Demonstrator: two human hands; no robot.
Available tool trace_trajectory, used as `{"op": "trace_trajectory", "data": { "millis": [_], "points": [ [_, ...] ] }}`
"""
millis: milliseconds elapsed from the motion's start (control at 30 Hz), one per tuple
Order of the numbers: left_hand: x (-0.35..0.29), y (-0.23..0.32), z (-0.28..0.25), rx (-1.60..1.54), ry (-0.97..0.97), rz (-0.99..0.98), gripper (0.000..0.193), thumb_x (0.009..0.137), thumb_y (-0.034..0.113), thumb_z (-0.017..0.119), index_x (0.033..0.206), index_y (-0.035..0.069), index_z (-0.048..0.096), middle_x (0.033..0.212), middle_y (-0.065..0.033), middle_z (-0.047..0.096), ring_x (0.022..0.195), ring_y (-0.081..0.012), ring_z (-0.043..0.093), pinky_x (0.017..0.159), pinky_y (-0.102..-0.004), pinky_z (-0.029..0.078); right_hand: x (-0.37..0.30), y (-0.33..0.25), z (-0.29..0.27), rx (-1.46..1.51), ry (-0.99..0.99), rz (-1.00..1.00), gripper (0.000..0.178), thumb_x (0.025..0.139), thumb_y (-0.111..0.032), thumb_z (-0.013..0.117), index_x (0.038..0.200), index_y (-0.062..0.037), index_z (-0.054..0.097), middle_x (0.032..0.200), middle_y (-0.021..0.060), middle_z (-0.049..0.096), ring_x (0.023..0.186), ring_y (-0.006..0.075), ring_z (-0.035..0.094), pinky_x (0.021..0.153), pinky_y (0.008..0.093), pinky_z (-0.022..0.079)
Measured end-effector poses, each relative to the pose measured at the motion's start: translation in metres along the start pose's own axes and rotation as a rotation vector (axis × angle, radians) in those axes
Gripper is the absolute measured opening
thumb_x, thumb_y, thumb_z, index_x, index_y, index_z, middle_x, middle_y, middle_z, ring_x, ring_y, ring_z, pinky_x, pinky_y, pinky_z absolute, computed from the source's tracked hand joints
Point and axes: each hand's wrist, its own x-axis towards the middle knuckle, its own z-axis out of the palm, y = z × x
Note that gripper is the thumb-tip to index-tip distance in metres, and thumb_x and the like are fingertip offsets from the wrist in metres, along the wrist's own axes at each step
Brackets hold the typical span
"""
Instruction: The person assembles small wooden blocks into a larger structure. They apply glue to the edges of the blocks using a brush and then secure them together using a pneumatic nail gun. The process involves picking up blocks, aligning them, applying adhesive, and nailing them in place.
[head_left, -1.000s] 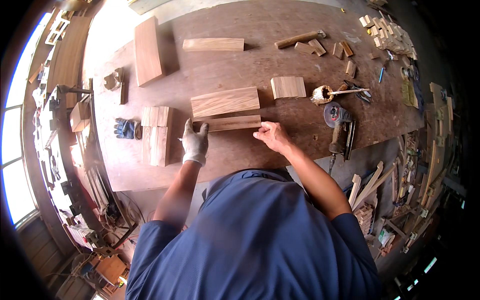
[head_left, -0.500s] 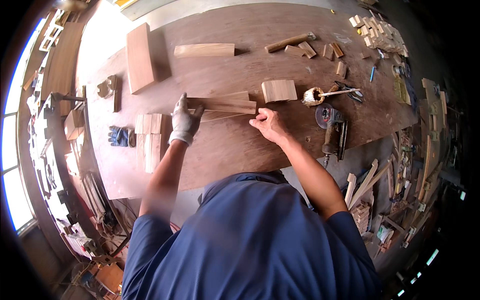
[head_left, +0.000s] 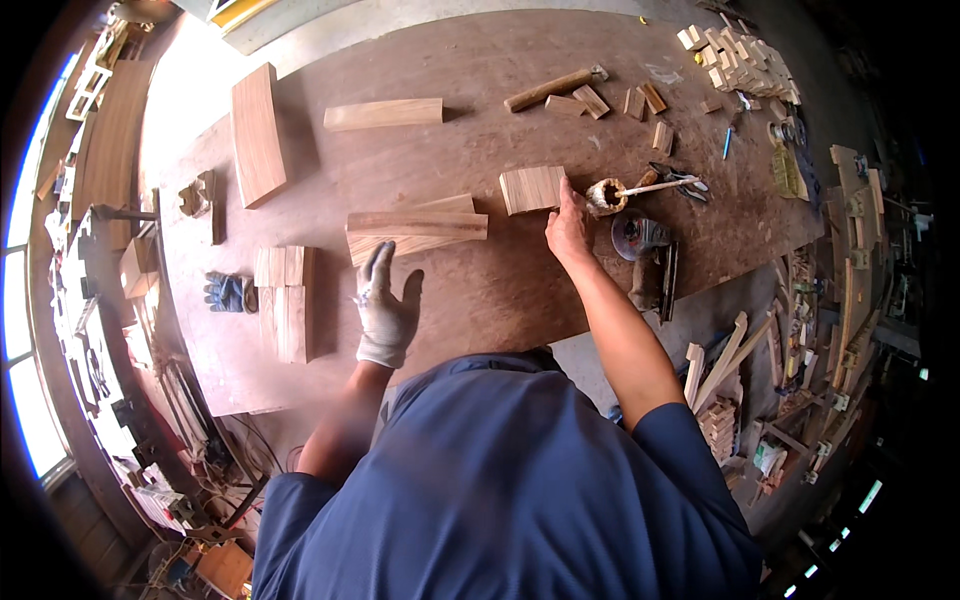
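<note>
Brown, scuffed wood forms the broad tabletop, where a long, narrow light-brown plank lies askew across a wider pale wooden board. Left hand, in an off-white fabric glove, is spread and released beside the plank's near edge; the bare right hand meets a short pale wooden block's right end, its grip unclear.

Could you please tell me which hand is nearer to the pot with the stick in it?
Right. The right hand is just left of and below the pot, by the short wooden block; the gloved left hand is clearly farther off, leftward and lower.
</note>
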Motion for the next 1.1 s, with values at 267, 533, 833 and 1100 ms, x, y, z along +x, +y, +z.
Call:
{"op": "trace_trajectory", "data": {
  "millis": [267,533,833,1100],
  "points": [
    [-0.008,0.014,0.008,0.051,-0.125,0.024,0.058,0.086,0.013,0.082,0.139,0.001,0.061,0.14,-0.0204,0.063,0.127,-0.0399,0.06,0.107,-0.0478,0.05,-0.024,0.025,0.016,0.186,0.182,-0.061,0.053,0.088,-0.004,0.074,0.139,0.0039,0.062,0.116,0.0231,0.071,0.109,0.0417,0.068,0.094,0.0474,0.055],
    [0.001,0.036,0.018,-0.041,-0.271,0.118,0.052,0.088,0.016,0.081,0.136,0.003,0.065,0.132,-0.0194,0.068,0.122,-0.0389,0.064,0.103,-0.046,0.052,-0.085,0.019,-0.029,0.949,0.081,0.543,0.029,0.1,-0.012,0.069,0.124,0.0044,0.072,0.097,0.012,0.075,0.073,0.018,0.074,0.062,0.0291,0.061],
    [0.048,0.115,0.061,0.003,-0.451,0.742,0.058,0.081,0.015,0.081,0.136,0.008,0.066,0.136,-0.0164,0.066,0.126,-0.0385,0.06,0.106,-0.0494,0.05,-0.111,-0.018,-0.115,1.048,-0.217,0.329,0.026,0.101,-0.012,0.069,0.122,0.0029,0.074,0.092,0.0049,0.076,0.069,0.0097,0.069,0.059,0.0241,0.054],
    [0.045,0.103,0.082,-0.311,-0.764,0.331,0.061,0.086,0.019,0.086,0.141,0.005,0.063,0.124,-0.0146,0.072,0.106,-0.034,0.071,0.092,-0.0425,0.057,-0.076,0.026,-0.139,0.992,-0.118,0.5,0.039,0.099,-0.042,0.076,0.107,-0.0043,0.075,0.087,0.004,0.075,0.063,0.0077,0.065,0.053,0.0227,0.05]
  ]
}}
